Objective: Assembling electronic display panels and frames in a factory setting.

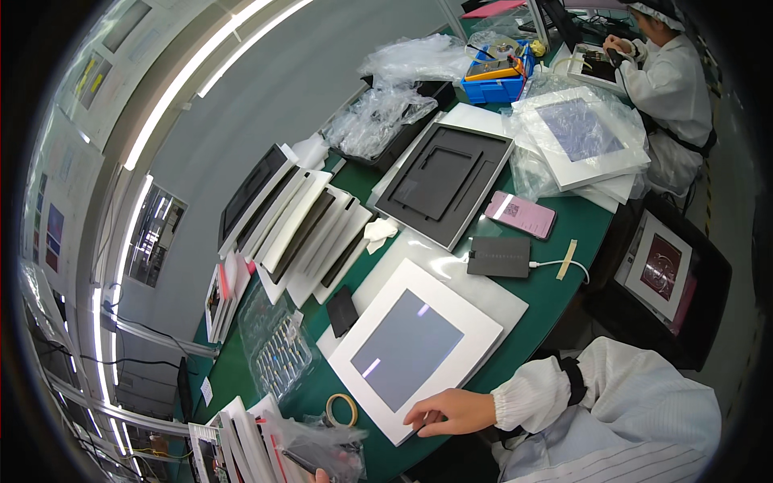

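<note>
A white-framed panel with a grey-blue screen [409, 348] lies tilted before me on a white sheet. My right hand [452, 412] is at its near right edge; the fingers bend over the frame and the thumb sits by the rim. Only a fingertip of my left hand [321, 476] shows at the lower edge, beside a dark slim object [299, 461] and crumpled clear plastic [330, 443]; whether it holds that object is hidden. Between the two hands lies a roll of tan tape [342, 410]. Beyond the panel is a dark grey box [499, 257] with a white cable.
Stacked panels [302, 229] stand on the green table's left, near a clear tray of small parts [282, 354]. A black foam-lined tray [445, 179], pink phone [520, 214], bagged panel [580, 133] and blue bin [495, 88] lie farther off. A co-worker [668, 88] works at far right.
</note>
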Motion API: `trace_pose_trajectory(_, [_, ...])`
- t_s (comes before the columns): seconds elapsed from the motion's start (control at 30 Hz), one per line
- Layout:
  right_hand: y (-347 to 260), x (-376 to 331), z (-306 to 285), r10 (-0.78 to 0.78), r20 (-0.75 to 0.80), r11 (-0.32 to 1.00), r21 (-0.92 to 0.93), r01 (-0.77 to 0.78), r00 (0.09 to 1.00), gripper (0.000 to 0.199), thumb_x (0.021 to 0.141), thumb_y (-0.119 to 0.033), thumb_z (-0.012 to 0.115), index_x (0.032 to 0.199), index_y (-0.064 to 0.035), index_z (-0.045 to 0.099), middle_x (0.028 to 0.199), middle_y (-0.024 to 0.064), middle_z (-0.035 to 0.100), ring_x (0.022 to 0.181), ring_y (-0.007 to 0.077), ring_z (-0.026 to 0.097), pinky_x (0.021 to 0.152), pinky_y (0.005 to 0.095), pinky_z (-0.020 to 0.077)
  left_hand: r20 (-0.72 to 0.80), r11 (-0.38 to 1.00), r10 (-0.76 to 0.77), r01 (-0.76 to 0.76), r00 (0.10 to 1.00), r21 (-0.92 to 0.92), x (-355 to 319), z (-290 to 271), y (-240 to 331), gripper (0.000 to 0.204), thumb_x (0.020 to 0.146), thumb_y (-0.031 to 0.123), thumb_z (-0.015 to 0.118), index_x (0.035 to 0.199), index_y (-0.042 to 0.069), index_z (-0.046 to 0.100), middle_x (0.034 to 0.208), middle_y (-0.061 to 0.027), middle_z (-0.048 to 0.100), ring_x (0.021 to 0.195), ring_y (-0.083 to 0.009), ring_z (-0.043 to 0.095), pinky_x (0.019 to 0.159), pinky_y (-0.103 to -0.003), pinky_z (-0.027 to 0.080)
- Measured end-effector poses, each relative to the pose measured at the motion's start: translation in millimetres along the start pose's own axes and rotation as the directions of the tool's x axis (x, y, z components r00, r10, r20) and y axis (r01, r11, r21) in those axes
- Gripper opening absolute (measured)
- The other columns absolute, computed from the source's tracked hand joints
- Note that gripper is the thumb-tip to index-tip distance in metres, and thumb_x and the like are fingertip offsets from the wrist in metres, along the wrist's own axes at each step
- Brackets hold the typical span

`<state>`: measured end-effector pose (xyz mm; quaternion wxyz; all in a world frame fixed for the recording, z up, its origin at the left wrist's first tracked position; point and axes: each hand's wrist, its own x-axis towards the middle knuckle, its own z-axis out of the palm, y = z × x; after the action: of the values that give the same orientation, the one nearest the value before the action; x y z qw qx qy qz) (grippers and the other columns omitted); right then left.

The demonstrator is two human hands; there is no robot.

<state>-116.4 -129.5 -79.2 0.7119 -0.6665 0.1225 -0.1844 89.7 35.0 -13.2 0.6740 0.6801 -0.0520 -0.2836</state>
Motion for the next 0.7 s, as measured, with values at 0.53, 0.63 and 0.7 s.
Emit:
trace_pose_trajectory(0.53, [1.8,77.2,33.1,0.122,-0.232,0.937,0.347,-0.035,0.965,0.019,0.084,-0.016,0.061,0.087,0.0026,0.062,0.076,0.0065,0.063,0.069,0.0121,0.06,0.066,0.0255,0.0491,0.494,0.942,0.066,0.109,0.867,-0.318,-6.3,37.1,-17.3,0.061,0.077,0.018,0.063,0.128,0.003,0.033,0.119,-0.0156,0.05,0.106,-0.0322,0.052,0.091,-0.046,0.043])
trace_pose_trajectory(0.63, [-15.8,73.8,42.7,0.082,-0.209,0.936,0.352,-0.003,0.975,0.016,0.084,-0.014,0.06,0.085,0.0015,0.062,0.074,0.0045,0.063,0.068,0.0114,0.06,0.069,0.0253,0.0492,0.452,0.952,0.136,0.01,0.882,-0.306,-17.5,33.7,-9.8,0.053,0.082,0.018,0.057,0.126,-0.001,0.036,0.119,-0.0162,0.051,0.106,-0.0337,0.052,0.091,-0.048,0.043])
trace_pose_trajectory(0.7, [-21.3,72.3,48.1,0.0,-0.174,0.932,0.356,0.063,0.985,0.02,0.086,-0.02,0.057,0.085,-0.0012,0.064,0.081,0.0061,0.065,0.075,0.0115,0.06,0.07,0.0239,0.0461,0.349,0.961,0.194,-0.106,0.917,-0.255,-11.7,20.2,-15.2,0.047,0.084,0.015,0.053,0.125,0.0,0.036,0.117,-0.0147,0.051,0.104,-0.0304,0.053,0.09,-0.046,0.044])
